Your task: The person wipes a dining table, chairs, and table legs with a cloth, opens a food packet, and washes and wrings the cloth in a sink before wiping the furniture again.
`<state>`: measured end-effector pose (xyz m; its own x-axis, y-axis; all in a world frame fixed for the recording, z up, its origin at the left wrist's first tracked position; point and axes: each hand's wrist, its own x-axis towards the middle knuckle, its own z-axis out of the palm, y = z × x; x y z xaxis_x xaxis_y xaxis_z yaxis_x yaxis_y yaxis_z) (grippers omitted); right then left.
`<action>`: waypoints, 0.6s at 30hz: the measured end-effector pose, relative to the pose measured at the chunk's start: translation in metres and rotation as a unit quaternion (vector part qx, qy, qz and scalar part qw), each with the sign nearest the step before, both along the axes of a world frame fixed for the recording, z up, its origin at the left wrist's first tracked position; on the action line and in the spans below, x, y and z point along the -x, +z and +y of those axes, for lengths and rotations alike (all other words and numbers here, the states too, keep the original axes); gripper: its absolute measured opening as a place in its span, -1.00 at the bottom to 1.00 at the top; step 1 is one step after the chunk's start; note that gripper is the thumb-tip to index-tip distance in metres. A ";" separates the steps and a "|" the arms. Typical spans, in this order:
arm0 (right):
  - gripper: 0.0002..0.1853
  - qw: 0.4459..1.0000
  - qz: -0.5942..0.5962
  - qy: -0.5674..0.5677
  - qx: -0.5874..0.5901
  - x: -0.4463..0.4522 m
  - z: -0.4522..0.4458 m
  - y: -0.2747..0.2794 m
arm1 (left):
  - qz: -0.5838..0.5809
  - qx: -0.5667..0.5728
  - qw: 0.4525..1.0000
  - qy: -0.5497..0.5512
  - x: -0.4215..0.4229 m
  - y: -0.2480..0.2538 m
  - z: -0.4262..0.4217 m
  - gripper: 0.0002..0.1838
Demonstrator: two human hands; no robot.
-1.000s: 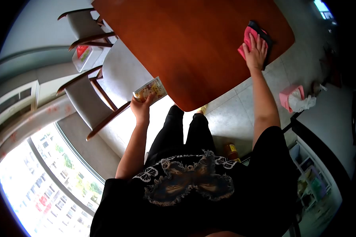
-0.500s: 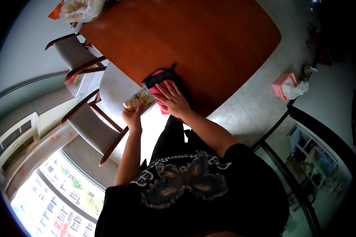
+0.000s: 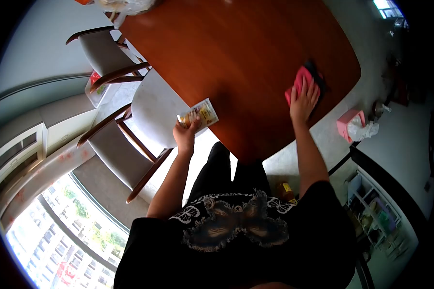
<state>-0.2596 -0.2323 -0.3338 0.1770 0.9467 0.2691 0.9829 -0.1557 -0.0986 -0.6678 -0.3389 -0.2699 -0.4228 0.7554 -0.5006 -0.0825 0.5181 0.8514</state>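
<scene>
1. In the head view, a brown wooden table (image 3: 255,58) is filling the upper middle of the room, with pale floor (image 3: 289,166) showing beside it and a bright window (image 3: 67,231) shining at lower left
2. The left hand (image 3: 184,135) is gripping a packet (image 3: 206,113) by its near end, thumb lying on top; the packet is showing against the table's left edge, and whether it is touching the wood I cannot tell
3. The right hand (image 3: 305,103) is lying over a pink and black cloth (image 3: 304,77) on the right part of the table, fingers stretched out rather than clenched
4. The packet is looking light, flat and fairly stiff, with a glossy face that is probably a bit slippery; the near end or a side edge is seeming the best hold
5. The cloth is looking soft, floppy and hard to damage; a spread palm on its middle is suiting it, or a pinch of a fold for lifting
6. Counting up, I am seeing one packet, one cloth, one table, two chairs (image 3: 120,149) standing along the left, one pink bin (image 3: 344,126), one bottle (image 3: 286,191) and one plastic bag (image 3: 135,6) lying at the far left corner
</scene>
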 end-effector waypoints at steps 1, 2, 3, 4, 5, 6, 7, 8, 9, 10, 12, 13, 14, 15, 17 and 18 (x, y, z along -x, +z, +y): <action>-0.37 0.999 -0.030 -0.033 0.024 0.020 -0.019 0.005 | 0.006 0.006 1.000 -0.006 0.009 -0.005 -0.003 -0.60; -0.37 0.999 -0.028 -0.031 0.033 0.038 -0.037 0.005 | 0.010 0.009 1.000 0.004 0.018 -0.006 -0.006 -0.61; -0.36 0.998 -0.016 -0.030 0.059 0.063 -0.054 0.008 | 0.012 0.011 1.000 0.013 0.025 -0.007 -0.009 -0.61; -0.34 0.997 -0.003 0.005 0.071 0.084 -0.070 0.010 | 0.021 0.023 0.999 0.019 0.032 -0.009 -0.011 -0.61; -0.30 0.996 0.020 0.052 0.075 0.107 -0.081 0.010 | 0.004 0.006 0.999 0.037 0.036 -0.006 -0.012 -0.61; -0.28 0.988 0.035 0.099 0.112 0.131 -0.088 0.012 | 0.002 -0.001 0.999 0.048 0.040 -0.006 -0.012 -0.60; -0.29 0.979 0.049 0.160 0.117 0.151 -0.088 0.012 | 0.001 -0.010 0.998 0.060 0.042 -0.008 -0.012 -0.59; -0.29 0.963 0.086 0.221 0.127 0.173 -0.083 0.015 | 0.002 0.000 0.997 0.079 0.044 -0.010 -0.012 -0.60; -0.29 0.944 0.120 0.269 0.148 0.196 -0.072 0.021 | 0.003 -0.004 0.995 0.096 0.043 -0.004 -0.008 -0.62; -0.29 0.925 0.148 0.325 0.131 0.216 -0.056 0.020 | 0.014 -0.012 0.994 0.104 0.044 -0.005 -0.006 -0.62; -0.33 0.890 0.206 0.400 0.070 0.258 -0.011 0.023 | 0.032 -0.020 0.991 0.126 0.040 0.005 0.001 -0.63; -0.36 0.876 0.225 0.426 0.020 0.279 0.012 0.013 | 0.049 -0.021 0.990 0.129 0.040 0.003 0.002 -0.62; -0.39 0.872 0.217 0.439 0.018 0.299 0.037 0.015 | 0.045 -0.034 0.990 0.127 0.036 0.005 0.003 -0.63; -0.41 0.857 0.248 0.451 0.010 0.316 0.062 0.010 | 0.042 -0.047 0.990 0.124 0.032 0.006 0.007 -0.63; -0.43 0.849 0.239 0.471 0.006 0.344 0.116 -0.002 | 0.054 -0.038 0.991 0.116 0.013 0.015 0.021 -0.61; -0.44 0.852 0.234 0.469 0.003 0.351 0.140 -0.007 | 0.061 -0.029 0.992 0.106 0.001 0.016 0.027 -0.60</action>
<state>-0.6101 -0.0920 -0.3409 -0.5716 0.7316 0.3715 0.5285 0.6746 -0.5154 -0.6688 -0.3120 -0.2537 -0.6300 0.6689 -0.3946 -0.0784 0.4507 0.8892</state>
